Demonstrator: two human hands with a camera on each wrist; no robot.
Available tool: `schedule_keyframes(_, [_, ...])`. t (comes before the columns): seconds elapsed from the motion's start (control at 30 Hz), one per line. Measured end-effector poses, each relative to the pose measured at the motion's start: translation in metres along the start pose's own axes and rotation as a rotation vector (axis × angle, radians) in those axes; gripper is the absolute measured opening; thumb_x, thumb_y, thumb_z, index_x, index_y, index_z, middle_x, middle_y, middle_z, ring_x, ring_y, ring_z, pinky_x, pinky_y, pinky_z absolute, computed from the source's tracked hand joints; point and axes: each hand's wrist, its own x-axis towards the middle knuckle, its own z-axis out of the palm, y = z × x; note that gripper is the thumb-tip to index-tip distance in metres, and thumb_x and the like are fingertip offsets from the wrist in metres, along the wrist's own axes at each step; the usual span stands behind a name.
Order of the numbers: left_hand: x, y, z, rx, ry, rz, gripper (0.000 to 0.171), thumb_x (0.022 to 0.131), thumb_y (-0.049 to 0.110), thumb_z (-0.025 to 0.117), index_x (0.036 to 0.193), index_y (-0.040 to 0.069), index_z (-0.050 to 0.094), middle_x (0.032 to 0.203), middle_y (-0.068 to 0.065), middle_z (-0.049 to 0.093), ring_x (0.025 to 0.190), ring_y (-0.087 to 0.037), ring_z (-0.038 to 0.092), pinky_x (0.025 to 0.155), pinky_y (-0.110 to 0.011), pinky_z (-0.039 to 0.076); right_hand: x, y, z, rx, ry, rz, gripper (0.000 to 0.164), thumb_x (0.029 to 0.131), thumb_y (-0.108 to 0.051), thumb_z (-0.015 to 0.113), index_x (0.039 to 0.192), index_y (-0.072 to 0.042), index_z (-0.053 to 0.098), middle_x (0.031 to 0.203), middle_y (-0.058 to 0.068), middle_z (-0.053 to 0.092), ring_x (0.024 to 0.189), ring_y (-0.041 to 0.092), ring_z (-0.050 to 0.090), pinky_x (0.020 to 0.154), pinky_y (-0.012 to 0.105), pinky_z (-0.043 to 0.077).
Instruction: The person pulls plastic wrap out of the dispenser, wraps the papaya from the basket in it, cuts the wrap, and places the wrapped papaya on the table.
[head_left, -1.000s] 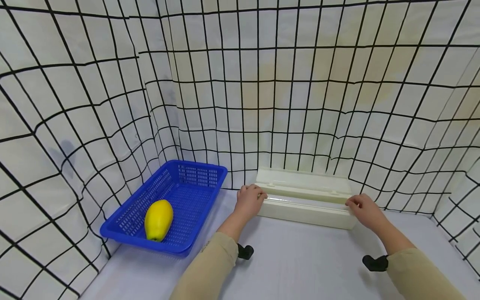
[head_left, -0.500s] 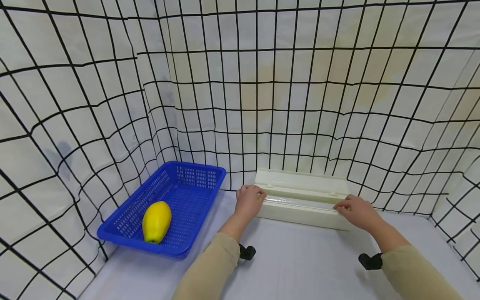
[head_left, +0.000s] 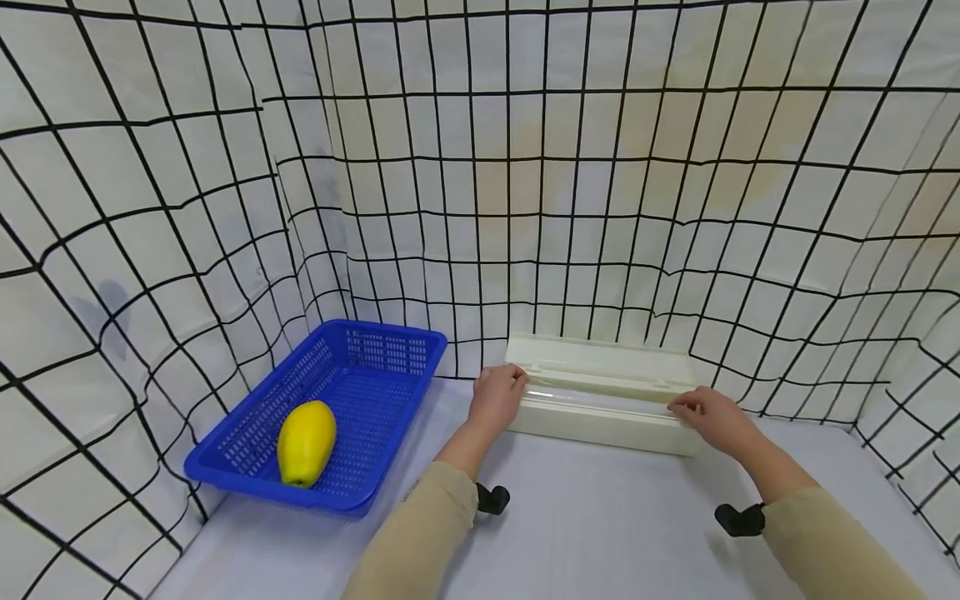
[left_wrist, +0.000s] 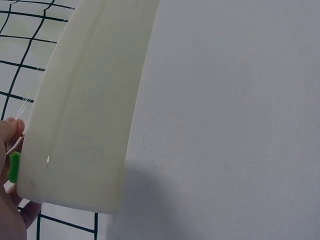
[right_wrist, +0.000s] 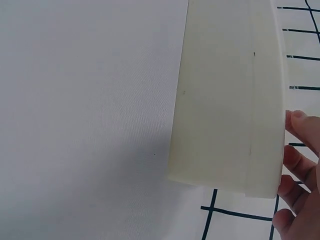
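Note:
A long cream-coloured cling film dispenser (head_left: pixel 600 429) lies on the white cloth, its lid (head_left: pixel 600 357) raised at the back. Clear plastic wrap (head_left: pixel 592 402) shows along its open top. At the left end my left hand (head_left: pixel 497 397) pinches the wrap between thumb and finger; the left wrist view has a wisp of it rising from the fingertips (left_wrist: pixel 19 127). A small green piece (left_wrist: pixel 14 167) sits at that end of the dispenser. Near the right end my right hand (head_left: pixel 711 417) pinches the wrap's edge, other fingers curled beside the box's far side in the right wrist view.
A blue plastic basket (head_left: pixel 405 417) stands to the left, with a yellow, papaya-shaped fruit (head_left: pixel 307 443) in it. White sheeting behind a black wire grid (head_left: pixel 543 158) encloses the back and sides. White cloth (head_left: pixel 592 525) covers the surface before me.
My right hand has slid left from the dispenser's right corner along its top edge, then stayed there. The left hand keeps its place at the left end. The head view has shifted slightly.

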Motion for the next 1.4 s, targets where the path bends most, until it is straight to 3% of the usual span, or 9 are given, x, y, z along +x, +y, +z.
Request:
schedule_keyframes(0.23, [-0.005, -0.006, -0.007, -0.037, -0.072, 0.042, 0.017, 0.100, 0.030, 0.059, 0.101, 0.018, 0.070, 0.120, -0.002, 0.066, 0.131, -0.029, 0.043, 0.108, -0.049, 0.032, -0.005, 0.000, -0.001, 0.036, 0.061, 0.038, 0.035, 0.101, -0.033, 0.058, 0.113, -0.003, 0.071, 0.099, 0.006, 0.060, 0.082, 0.020, 0.048, 0.062, 0.033, 0.041])
schedule_keyframes(0.57, [-0.007, -0.007, -0.012, 0.012, -0.061, 0.126, 0.010, 0.098, 0.027, 0.063, 0.097, 0.020, 0.071, 0.113, 0.002, 0.069, 0.123, -0.028, 0.051, 0.108, -0.048, 0.031, -0.006, -0.004, -0.002, 0.047, 0.150, 0.017, 0.032, 0.102, -0.028, 0.057, 0.112, -0.001, 0.071, 0.102, 0.010, 0.059, 0.082, 0.021, 0.048, 0.063, 0.034, 0.041])
schedule_keyframes(1.03, [-0.008, -0.001, -0.026, -0.005, -0.017, 0.092, 0.013, 0.099, 0.032, 0.062, 0.100, 0.024, 0.072, 0.118, 0.004, 0.067, 0.124, -0.024, 0.052, 0.106, -0.045, 0.035, -0.010, -0.015, -0.009, 0.053, 0.254, -0.005, 0.027, 0.103, -0.020, 0.055, 0.112, 0.000, 0.071, 0.106, 0.013, 0.060, 0.089, 0.024, 0.053, 0.069, 0.036, 0.044])
schedule_keyframes(1.4, [-0.008, 0.004, -0.039, -0.078, -0.018, 0.063, 0.013, 0.098, 0.032, 0.063, 0.101, 0.023, 0.072, 0.123, 0.000, 0.064, 0.126, -0.026, 0.052, 0.106, -0.048, 0.036, -0.009, -0.019, -0.017, 0.068, 0.310, -0.004, 0.030, 0.105, -0.021, 0.051, 0.112, 0.001, 0.069, 0.108, 0.014, 0.059, 0.093, 0.027, 0.053, 0.071, 0.039, 0.043])
